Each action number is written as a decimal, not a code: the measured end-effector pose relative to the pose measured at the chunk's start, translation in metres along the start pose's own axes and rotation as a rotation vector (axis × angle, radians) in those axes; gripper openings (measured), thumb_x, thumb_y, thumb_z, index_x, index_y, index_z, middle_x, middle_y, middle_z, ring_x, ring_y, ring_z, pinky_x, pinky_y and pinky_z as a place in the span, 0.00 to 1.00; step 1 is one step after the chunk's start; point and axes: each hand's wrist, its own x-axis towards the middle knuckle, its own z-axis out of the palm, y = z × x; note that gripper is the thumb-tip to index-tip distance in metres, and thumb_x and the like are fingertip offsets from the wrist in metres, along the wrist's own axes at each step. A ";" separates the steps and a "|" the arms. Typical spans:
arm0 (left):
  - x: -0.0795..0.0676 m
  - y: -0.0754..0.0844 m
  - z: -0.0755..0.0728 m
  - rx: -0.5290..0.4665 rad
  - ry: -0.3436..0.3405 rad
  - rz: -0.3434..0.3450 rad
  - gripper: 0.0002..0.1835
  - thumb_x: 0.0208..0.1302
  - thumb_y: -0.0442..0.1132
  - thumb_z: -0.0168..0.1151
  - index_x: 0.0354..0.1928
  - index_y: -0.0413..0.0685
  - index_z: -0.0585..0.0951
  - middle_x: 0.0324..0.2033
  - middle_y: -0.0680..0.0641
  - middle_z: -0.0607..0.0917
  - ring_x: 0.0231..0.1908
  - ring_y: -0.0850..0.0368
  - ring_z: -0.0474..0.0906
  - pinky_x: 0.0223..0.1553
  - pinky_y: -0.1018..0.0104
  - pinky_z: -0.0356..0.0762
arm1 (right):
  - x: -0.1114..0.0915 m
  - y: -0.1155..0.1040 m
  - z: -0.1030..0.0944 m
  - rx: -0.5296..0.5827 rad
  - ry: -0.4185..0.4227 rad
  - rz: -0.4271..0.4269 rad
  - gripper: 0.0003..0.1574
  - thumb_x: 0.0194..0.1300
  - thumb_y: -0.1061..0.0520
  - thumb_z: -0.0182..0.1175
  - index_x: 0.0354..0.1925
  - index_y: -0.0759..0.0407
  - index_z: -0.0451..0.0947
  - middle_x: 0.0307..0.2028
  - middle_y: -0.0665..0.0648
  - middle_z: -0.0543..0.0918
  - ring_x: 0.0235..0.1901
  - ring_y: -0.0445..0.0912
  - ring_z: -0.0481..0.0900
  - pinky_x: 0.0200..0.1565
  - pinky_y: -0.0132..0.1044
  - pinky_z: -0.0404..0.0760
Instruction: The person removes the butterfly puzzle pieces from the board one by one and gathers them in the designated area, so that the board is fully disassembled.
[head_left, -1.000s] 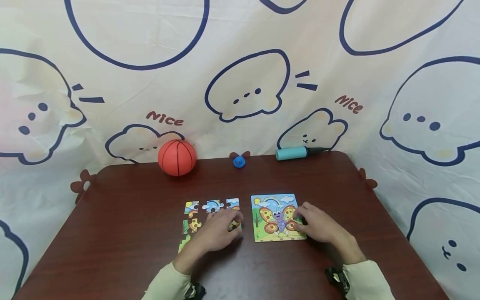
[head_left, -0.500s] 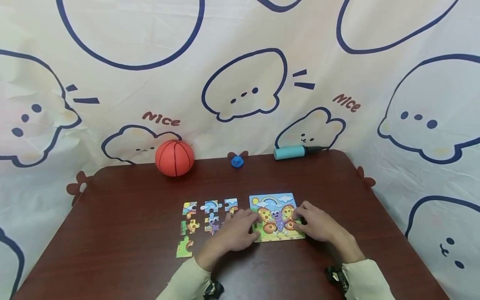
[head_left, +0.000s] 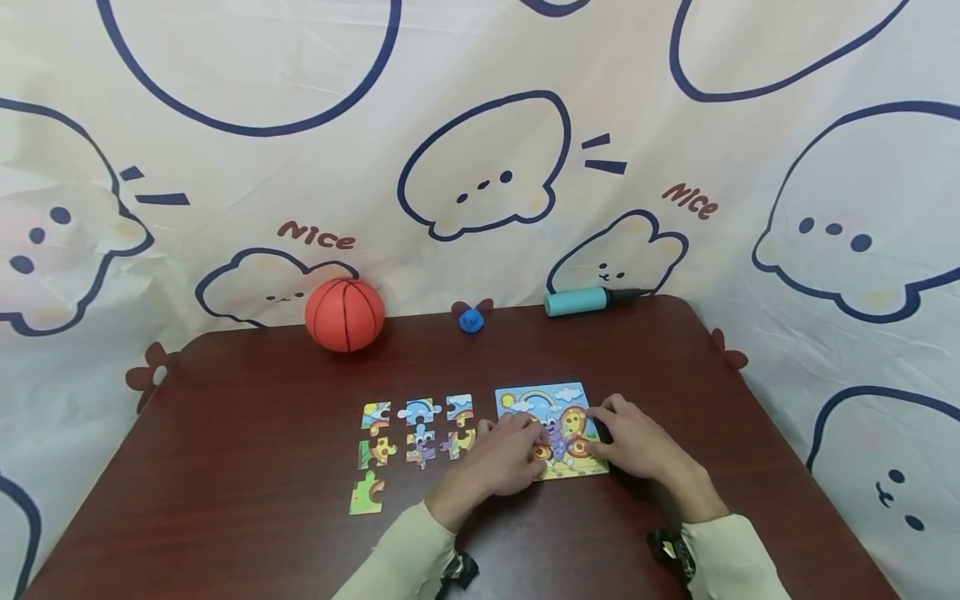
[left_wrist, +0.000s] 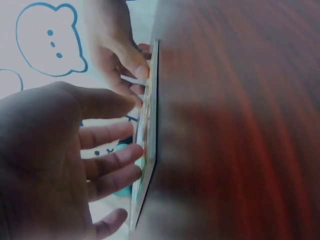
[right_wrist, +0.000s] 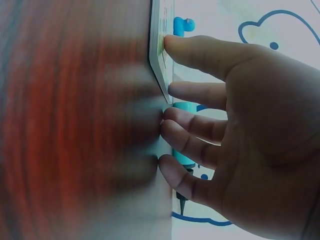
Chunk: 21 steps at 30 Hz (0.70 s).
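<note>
A square butterfly jigsaw board (head_left: pixel 551 402) lies on the table, partly covered by my left hand (head_left: pixel 501 462). In the left wrist view, the thumb and loosely bent fingers of that hand reach to the board's surface; I cannot tell whether they hold a piece. My right hand (head_left: pixel 637 437) rests at the board's right side. In the right wrist view, its thumb touches the board (right_wrist: pixel 158 60), the forefinger meets the corner and the other fingertips rest on the table. A thin pale edge (left_wrist: pixel 132 80) shows near the right fingers. Several jigsaw pieces (head_left: pixel 367 493) lie spaced in rows to the left.
Along the back edge of the dark table (head_left: pixel 247 433) stand a red basketball-like ball (head_left: pixel 345 315), a small blue figure (head_left: pixel 471 321) and a teal cylinder with a black nozzle (head_left: pixel 576 302). A patterned cloth (head_left: pixel 480 67) hangs behind.
My left hand put down a jigsaw piece at the right of the middle row and moved right onto the board. The right hand stayed at the board's right side.
</note>
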 end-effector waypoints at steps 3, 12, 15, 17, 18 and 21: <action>0.002 0.003 0.001 0.031 0.008 -0.016 0.11 0.62 0.48 0.60 0.45 0.58 0.80 0.45 0.56 0.77 0.47 0.58 0.70 0.44 0.54 0.62 | 0.000 0.000 -0.001 0.000 -0.001 -0.015 0.39 0.57 0.42 0.68 0.63 0.56 0.73 0.51 0.57 0.72 0.46 0.49 0.71 0.47 0.48 0.77; 0.006 0.007 0.006 0.042 0.021 -0.044 0.11 0.57 0.49 0.65 0.41 0.56 0.81 0.42 0.54 0.76 0.45 0.57 0.68 0.43 0.54 0.61 | 0.001 0.000 -0.002 -0.008 -0.015 -0.022 0.40 0.57 0.41 0.68 0.63 0.56 0.73 0.51 0.57 0.73 0.46 0.49 0.71 0.47 0.48 0.77; 0.009 0.006 0.008 0.011 0.021 -0.053 0.11 0.57 0.49 0.66 0.41 0.55 0.81 0.42 0.54 0.76 0.45 0.57 0.67 0.44 0.53 0.60 | 0.000 -0.001 -0.003 -0.003 -0.011 -0.025 0.39 0.57 0.41 0.68 0.62 0.57 0.73 0.51 0.57 0.73 0.45 0.48 0.71 0.47 0.47 0.77; 0.010 0.005 0.009 0.000 0.026 -0.054 0.12 0.56 0.49 0.66 0.40 0.55 0.81 0.42 0.54 0.76 0.44 0.56 0.67 0.44 0.53 0.59 | 0.000 -0.002 -0.004 0.001 -0.011 -0.022 0.39 0.57 0.42 0.68 0.62 0.56 0.74 0.51 0.57 0.73 0.45 0.48 0.71 0.47 0.47 0.77; 0.010 0.005 0.009 -0.003 0.028 -0.054 0.12 0.56 0.49 0.67 0.39 0.55 0.80 0.41 0.54 0.76 0.44 0.56 0.67 0.44 0.53 0.59 | 0.000 -0.002 -0.004 0.004 -0.012 -0.020 0.38 0.57 0.42 0.68 0.62 0.56 0.74 0.51 0.57 0.73 0.45 0.48 0.71 0.47 0.47 0.78; 0.010 0.004 0.009 -0.008 0.034 -0.055 0.13 0.55 0.50 0.68 0.38 0.55 0.79 0.39 0.54 0.76 0.43 0.57 0.68 0.43 0.53 0.59 | 0.000 -0.002 -0.004 0.007 -0.017 -0.013 0.38 0.57 0.42 0.69 0.62 0.56 0.74 0.51 0.57 0.73 0.45 0.48 0.71 0.47 0.47 0.78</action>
